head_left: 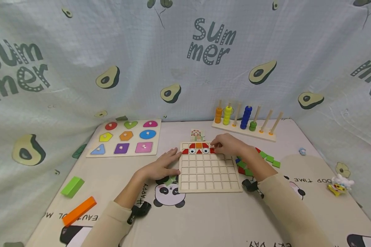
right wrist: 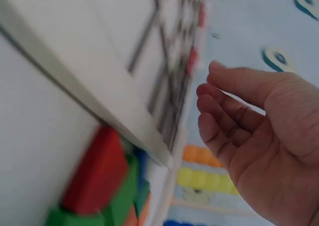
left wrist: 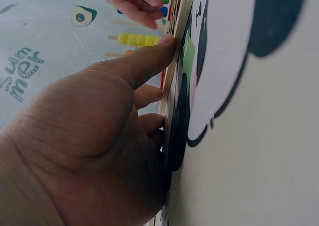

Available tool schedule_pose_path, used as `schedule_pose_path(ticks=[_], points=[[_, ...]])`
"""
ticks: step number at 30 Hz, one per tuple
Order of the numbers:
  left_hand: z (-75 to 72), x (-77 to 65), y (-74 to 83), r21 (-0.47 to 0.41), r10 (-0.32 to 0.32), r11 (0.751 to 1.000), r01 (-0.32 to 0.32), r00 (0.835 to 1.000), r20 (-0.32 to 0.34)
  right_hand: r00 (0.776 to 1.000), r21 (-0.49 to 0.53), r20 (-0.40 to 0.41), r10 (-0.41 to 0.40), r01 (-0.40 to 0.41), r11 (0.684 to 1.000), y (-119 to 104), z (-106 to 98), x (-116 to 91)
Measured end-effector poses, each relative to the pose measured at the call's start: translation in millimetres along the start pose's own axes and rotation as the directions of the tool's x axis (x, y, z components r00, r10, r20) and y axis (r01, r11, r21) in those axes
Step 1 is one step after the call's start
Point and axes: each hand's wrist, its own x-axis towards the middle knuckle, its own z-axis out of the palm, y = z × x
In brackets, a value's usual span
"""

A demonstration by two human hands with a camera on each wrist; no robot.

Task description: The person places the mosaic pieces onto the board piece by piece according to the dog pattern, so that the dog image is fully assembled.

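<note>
A wooden grid board (head_left: pixel 208 173) lies flat on the table, its two far rows partly filled with red, orange and eye-patterned tiles (head_left: pixel 199 145). Against the board's left edge rests my left hand (head_left: pixel 162 165), thumb and fingers spread; the left wrist view shows the thumb touching the rim. My right hand (head_left: pixel 228 144) is over the board's far right corner with bent fingers. In the right wrist view, no tile shows between its thumb and fingertips. Loose red, green and blue tiles (head_left: pixel 269 158) lie right of the board, partly hidden by the right forearm.
A small picture card (head_left: pixel 198 134) lies beyond the board. A shape puzzle (head_left: pixel 133 138) is at the back left, a bead-peg rack (head_left: pixel 250 132) at the back right. Green (head_left: pixel 72 187) and orange (head_left: pixel 79 210) blocks lie left; small toys (head_left: pixel 340 184) stand right.
</note>
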Motion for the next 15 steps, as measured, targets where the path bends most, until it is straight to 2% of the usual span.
schedule_pose_path(ticks=[4,9,13,15], points=[[1.3,-0.7,0.0,-0.003,-0.015,1.000,0.015,1.000,0.000,0.996,0.077,-0.082,0.035,-0.029,0.997,2,-16,-24],[1.1,-0.8,0.5,-0.001,-0.010,1.000,0.010,1.000,0.001,0.975,0.172,-0.187,0.121,-0.089,0.981,16,-37,-62],[0.5,-0.5,0.2,-0.002,-0.014,1.000,0.013,1.000,-0.001,0.952,0.188,-0.212,0.223,-0.184,0.965,41,-47,-86],[0.8,0.1,0.2,-0.006,-0.015,1.000,0.015,1.000,-0.001,0.938,0.194,-0.199,0.283,-0.245,0.950,54,-50,-97]])
